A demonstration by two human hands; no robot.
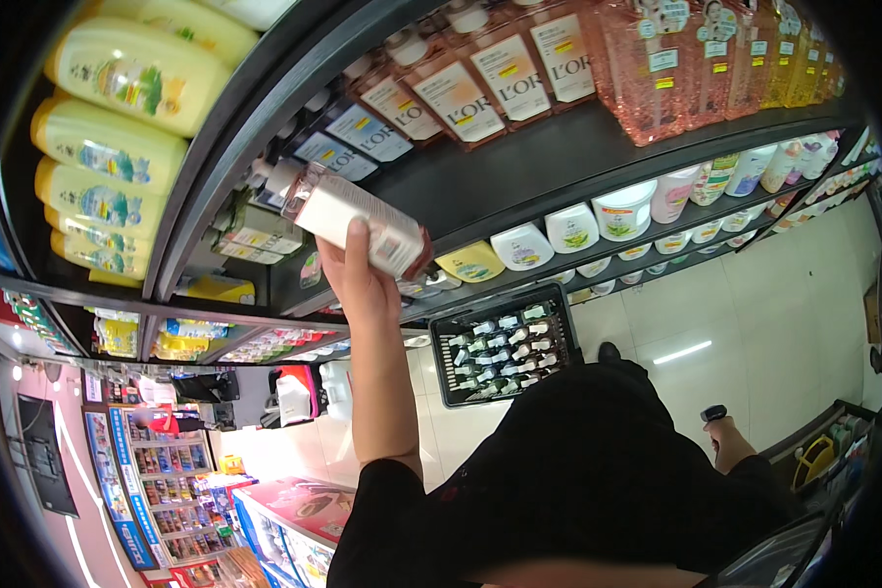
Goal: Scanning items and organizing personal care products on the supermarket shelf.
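Observation:
My left hand (364,283) is wrapped around a clear pink pump bottle (364,220) with a white back label, tilted in front of the shelf. The bottle's pale pump head (283,176) points up and left, close to dark blue bottles (367,132). Behind it stand similar pink pump bottles (459,95) in a row on the black shelf (500,173). Low at my right side, my right hand (722,434) grips a black handheld device (714,414) that looks like a barcode scanner. Its handle is mostly hidden by my fingers.
A black plastic basket (441,367) full of white-topped pump bottles stands on the tiled floor (676,316). Yellow bottles (117,140) fill the left shelf bay. White tubs and bottles (621,209) line the lower shelf. A person in red (167,421) is far off, lower left.

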